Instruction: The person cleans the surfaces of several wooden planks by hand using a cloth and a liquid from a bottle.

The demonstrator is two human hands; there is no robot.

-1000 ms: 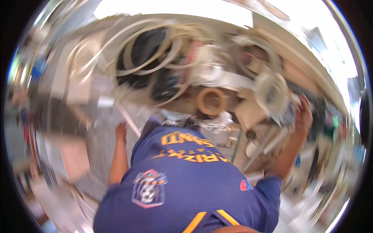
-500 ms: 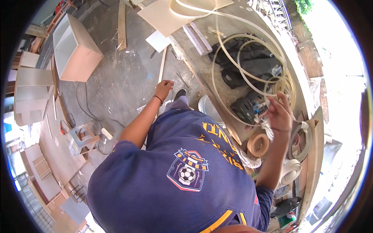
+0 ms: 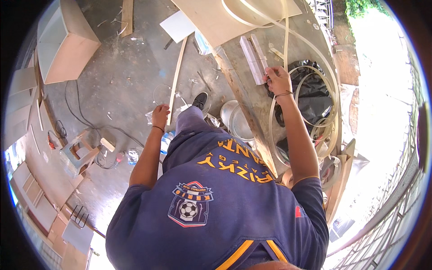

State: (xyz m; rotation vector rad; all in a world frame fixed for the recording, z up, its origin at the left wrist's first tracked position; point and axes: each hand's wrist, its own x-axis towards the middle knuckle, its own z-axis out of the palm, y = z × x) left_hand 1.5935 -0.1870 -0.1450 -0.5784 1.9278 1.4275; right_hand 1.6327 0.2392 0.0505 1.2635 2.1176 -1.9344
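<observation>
My right hand (image 3: 278, 80) is over the bench, its fingers closed on a long cream edge-banding strip (image 3: 285, 40). The strip loops away past the hand into a loose coil (image 3: 334, 101) over a black plastic bag (image 3: 315, 108). Two pale grooved bars (image 3: 253, 58) lie just beyond my fingertips. Low on the left, beside my knee, is my left hand (image 3: 160, 116) with curled fingers. Whatever it may hold is too small to make out. A narrow pale wooden strip (image 3: 178, 76) on the floor runs close past its fingers.
A wide board (image 3: 243, 18) lies at the far end of the bench (image 3: 234, 74). Buckets (image 3: 236, 120) stand between my leg and the bench. An open cabinet box (image 3: 67, 45) sits far left. Cables (image 3: 83, 114) and a small wooden stand (image 3: 81, 150) are on the floor.
My right hand has moved forward and left, from the coil to beside the grooved bars. My left hand has come back closer to my body and left. The view has shifted.
</observation>
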